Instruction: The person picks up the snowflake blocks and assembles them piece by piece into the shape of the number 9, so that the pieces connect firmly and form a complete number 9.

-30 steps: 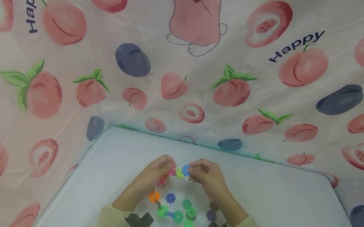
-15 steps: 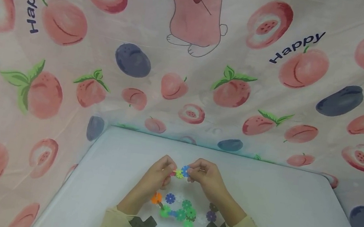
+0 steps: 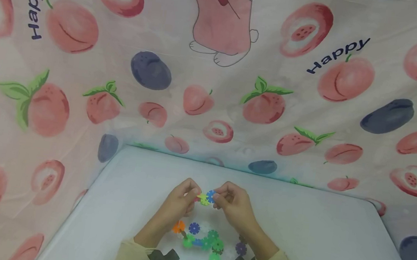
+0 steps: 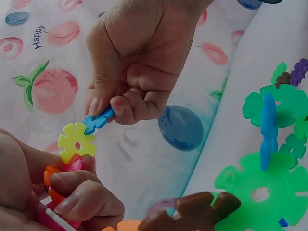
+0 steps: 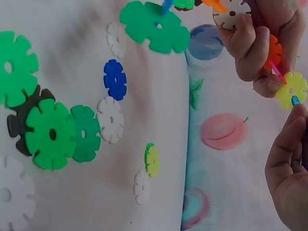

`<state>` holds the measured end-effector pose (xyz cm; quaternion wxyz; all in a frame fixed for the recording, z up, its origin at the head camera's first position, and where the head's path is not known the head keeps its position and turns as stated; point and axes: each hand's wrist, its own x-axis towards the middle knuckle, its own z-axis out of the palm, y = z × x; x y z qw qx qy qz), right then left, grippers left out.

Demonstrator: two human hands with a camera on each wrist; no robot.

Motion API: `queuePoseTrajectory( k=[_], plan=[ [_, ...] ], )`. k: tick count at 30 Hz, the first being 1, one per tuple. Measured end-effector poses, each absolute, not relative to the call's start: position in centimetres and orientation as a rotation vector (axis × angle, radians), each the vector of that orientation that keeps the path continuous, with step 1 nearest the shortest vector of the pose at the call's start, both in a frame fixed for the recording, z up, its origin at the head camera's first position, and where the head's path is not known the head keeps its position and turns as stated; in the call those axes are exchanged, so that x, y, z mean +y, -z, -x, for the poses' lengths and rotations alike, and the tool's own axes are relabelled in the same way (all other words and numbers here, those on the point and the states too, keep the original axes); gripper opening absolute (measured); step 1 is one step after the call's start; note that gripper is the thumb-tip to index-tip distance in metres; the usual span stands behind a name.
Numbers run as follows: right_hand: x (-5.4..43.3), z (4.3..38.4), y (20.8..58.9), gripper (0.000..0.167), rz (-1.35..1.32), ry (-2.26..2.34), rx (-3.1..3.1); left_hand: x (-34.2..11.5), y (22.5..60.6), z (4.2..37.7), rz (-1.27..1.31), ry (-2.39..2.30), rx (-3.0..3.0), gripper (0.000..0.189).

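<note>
Both hands are raised over the white table, close together. With its fingers curled, my left hand (image 3: 180, 198) grips a chain of notched snowflake discs by a pink disc (image 4: 74, 166). A yellow snowflake disc (image 4: 77, 143) sticks out of that grip toward the other hand. My right hand (image 3: 239, 204) pinches a blue snowflake disc (image 4: 98, 120) between thumb and fingers, its edge at the yellow disc's rim. Below the left hand the chain runs on through an orange disc (image 3: 179, 226), a brown disc (image 4: 195, 211) and a large green disc (image 4: 260, 192).
Loose discs lie on the white table (image 3: 317, 230), among them a dark blue disc (image 5: 115, 80), a white disc (image 5: 110, 120) and a yellow-green disc (image 5: 152, 160). A purple disc (image 3: 241, 249) lies near the right forearm. Fruit-printed cloth (image 3: 213, 91) stands behind the table.
My left fingers have moved over the pink discs, which now show less. The hanging chain has swung slightly right, and the blue disc has shifted a little left and down with my right hand.
</note>
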<state>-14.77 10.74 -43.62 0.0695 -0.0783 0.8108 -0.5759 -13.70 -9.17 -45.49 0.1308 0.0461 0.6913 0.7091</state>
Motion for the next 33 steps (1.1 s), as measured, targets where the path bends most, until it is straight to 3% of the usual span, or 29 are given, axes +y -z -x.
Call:
queuePoseTrajectory(
  k=[10,21,33],
  plan=[
    [11.4,15.1,44.2,0.010,0.405,1.764,2.354,-9.2,45.2,13.5,-0.177,-1.970,2.089,0.023],
    [12.0,15.5,45.4,0.019,0.262,1.848,2.204,-9.3,45.6,13.7,-0.153,-1.918,2.000,0.033],
    [13.1,15.7,45.4,0.021,0.335,1.701,2.295,-9.7,45.4,13.6,-0.100,-1.909,2.100,0.037]
  ],
)
